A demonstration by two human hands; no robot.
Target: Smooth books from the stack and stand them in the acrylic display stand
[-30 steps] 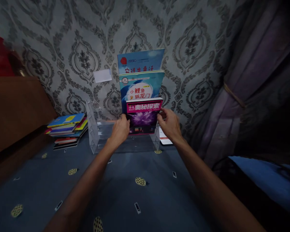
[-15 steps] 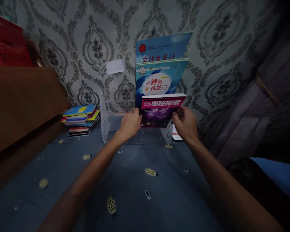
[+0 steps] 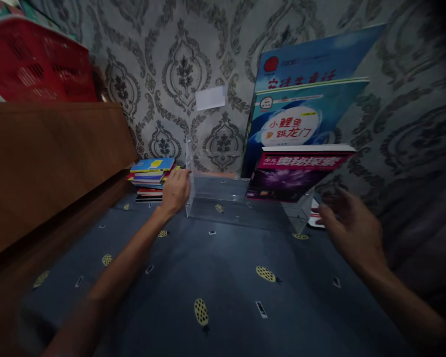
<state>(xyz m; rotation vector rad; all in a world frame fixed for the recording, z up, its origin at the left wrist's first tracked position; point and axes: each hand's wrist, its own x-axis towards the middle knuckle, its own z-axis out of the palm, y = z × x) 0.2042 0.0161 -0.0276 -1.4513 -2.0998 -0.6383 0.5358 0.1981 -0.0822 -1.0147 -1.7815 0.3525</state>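
Left hand (image 3: 175, 190) is reaching, fingers loosely curled and holding nothing, toward the book stack (image 3: 152, 178) lying flat just left of it at centre left; right hand (image 3: 351, 225) is hovering released, lower right, well apart.

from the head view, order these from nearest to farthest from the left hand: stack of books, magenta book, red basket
1. stack of books, just left of the left hand.
2. magenta book, to the right, in the clear rack.
3. red basket, far upper left.

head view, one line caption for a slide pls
Left hand reaches the book stack; right hand hovers beside the clear rack.
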